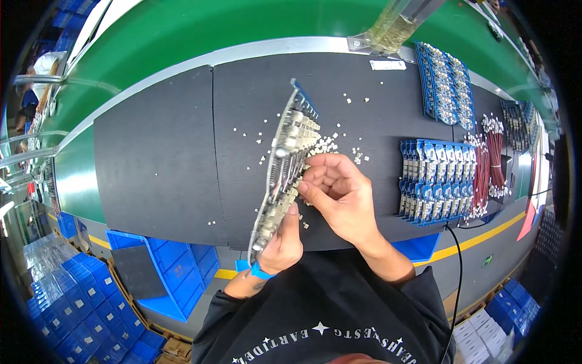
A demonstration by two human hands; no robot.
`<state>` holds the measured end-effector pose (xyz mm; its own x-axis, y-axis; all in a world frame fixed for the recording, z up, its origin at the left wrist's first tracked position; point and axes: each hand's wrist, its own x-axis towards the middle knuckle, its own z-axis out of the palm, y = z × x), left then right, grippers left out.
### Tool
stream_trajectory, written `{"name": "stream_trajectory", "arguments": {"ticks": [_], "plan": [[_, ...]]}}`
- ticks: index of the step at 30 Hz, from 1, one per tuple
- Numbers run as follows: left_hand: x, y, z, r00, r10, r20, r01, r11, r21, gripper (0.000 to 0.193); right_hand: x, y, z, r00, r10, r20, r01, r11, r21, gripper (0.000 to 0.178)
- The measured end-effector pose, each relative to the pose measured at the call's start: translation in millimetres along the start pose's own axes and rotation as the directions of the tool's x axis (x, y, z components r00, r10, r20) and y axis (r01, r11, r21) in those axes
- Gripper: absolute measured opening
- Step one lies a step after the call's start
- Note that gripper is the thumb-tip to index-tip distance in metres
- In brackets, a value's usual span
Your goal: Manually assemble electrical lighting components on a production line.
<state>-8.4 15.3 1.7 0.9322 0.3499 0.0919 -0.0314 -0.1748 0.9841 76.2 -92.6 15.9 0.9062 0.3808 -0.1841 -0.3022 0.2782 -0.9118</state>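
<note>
A circuit board panel full of components stands tilted on its edge above the black work mat. Its lower end is gripped by my left hand, thumb on the component side, with a blue strap round that wrist. My right hand is at the panel's right face, thumb and fingertips bent together in a pinch against the components. Whatever is between those fingertips is too small to make out. Loose small white connectors lie heaped behind the right hand and scattered around the panel.
Right of my hands lie stacked board panels, with another stack farther back. Beside them are bundles of dark red wires with white ends. A metal post stands at the far edge. Below left is a blue crate; a black cable hangs right.
</note>
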Motion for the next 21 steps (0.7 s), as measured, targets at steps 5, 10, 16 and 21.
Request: {"name": "stream_trajectory", "arguments": {"ticks": [5,10,16,21], "plan": [[-0.8,-2.0,-5.6,0.999,-0.009,0.045,0.006,0.997,0.074,0.036,-1.4,-3.0,-2.9,0.999,0.037,0.034,-0.033,0.992,-0.125,0.029],[4.2,5.8,-3.1,0.995,0.096,0.018,-0.097,0.995,0.034,0.04,3.3,-2.3,-0.3,1.0,0.003,-0.009,-0.004,0.996,-0.085,0.029],[9.3,4.4,4.1,0.992,0.112,-0.053,-0.111,0.993,0.028,0.035,-0.6,-5.8,-3.0,0.998,0.004,0.055,-0.002,0.999,-0.038,0.028],[13.2,13.1,3.6,0.995,0.1,-0.003,-0.099,0.995,0.027,0.034,-1.0,-10.5,5.4,0.999,-0.014,0.048,0.012,0.999,0.042,0.027]]}}
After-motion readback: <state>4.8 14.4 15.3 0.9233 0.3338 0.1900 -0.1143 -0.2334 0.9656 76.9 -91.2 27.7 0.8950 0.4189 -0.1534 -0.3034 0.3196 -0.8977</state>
